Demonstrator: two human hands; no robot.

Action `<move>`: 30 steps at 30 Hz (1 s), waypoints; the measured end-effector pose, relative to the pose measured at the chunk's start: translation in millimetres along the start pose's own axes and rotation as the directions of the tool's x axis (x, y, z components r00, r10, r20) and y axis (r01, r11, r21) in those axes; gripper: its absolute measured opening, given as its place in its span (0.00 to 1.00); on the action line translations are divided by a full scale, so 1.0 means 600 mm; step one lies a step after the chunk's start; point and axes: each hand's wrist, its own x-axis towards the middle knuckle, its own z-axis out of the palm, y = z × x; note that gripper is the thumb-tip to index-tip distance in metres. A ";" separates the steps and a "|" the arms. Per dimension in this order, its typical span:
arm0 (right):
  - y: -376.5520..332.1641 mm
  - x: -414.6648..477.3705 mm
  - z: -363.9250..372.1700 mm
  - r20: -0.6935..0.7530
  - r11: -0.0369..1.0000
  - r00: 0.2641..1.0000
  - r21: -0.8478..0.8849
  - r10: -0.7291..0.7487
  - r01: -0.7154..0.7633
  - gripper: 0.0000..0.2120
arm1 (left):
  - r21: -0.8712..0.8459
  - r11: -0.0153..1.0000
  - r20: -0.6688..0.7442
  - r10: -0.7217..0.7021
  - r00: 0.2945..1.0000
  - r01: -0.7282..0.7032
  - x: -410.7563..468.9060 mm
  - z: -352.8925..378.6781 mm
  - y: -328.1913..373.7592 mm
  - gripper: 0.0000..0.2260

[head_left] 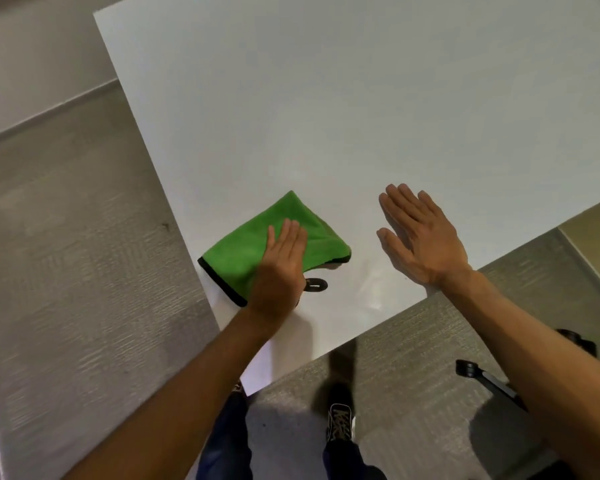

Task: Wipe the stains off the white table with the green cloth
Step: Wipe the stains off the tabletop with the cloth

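Pressed flat with fingers together, the left hand [283, 261] pins the folded green cloth [257, 247] near the white counter [326, 116] corner; even pressure and overlapping strokes rightward suit faint, possibly wet smears. Right hand [420, 237] braces open, empty.

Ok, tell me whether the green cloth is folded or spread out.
Folded: the green cloth shows doubled layers at its right edge, lying compact under the flat left hand.

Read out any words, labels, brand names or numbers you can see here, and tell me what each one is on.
None can be read.
The green cloth, the white table and both hands carry no writing.
The shoe has a light pattern, too blurred to tell whether it is lettering.
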 end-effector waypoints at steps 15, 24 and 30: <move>-0.387 0.095 -0.022 -0.510 0.836 0.721 0.519 0.469 -0.178 0.18 | -0.220 0.970 0.268 0.162 0.950 -0.104 0.034 -0.071 -0.088 0.32; -0.433 0.108 0.057 -0.072 0.642 0.766 0.598 0.639 -0.480 0.22 | -0.607 0.794 0.150 0.162 0.975 -0.038 0.021 -0.140 -0.223 0.10; -0.483 0.138 0.135 -0.059 0.836 0.834 0.053 0.548 -0.546 0.45 | -0.272 0.962 -0.022 0.015 1.000 -0.021 0.157 -0.125 -0.362 0.18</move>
